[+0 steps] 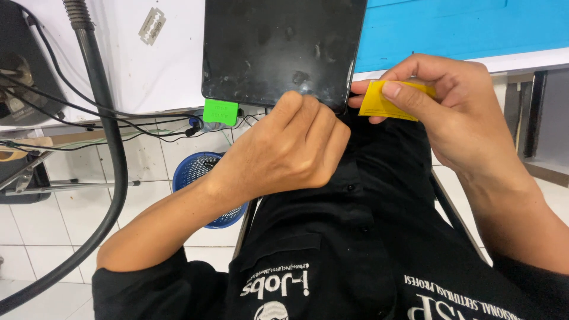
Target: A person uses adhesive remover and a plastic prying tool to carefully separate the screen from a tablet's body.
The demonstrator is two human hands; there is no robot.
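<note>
Tablet (278,47): lying dark on white table (160,71), corner overhanging.
Left hand (284,148): grip curling closed against tablet's edge, steadying it.
Right hand (450,112): pinching yellow plastic pry card (379,102); keeping it flat is looking wise.

tablet (278,47): top cut off by upper edge; near right corner covered by knuckles
left hand (290,148): fingertips curled under, out of sight
yellow card (391,101): partly covered by right hand (456,118) thumb and fingers; full outline unclear
blue basket (204,178): right part hidden behind left forearm
green tag (220,111): markings too small to make out
black hose (101,148): both ends cut off
</note>
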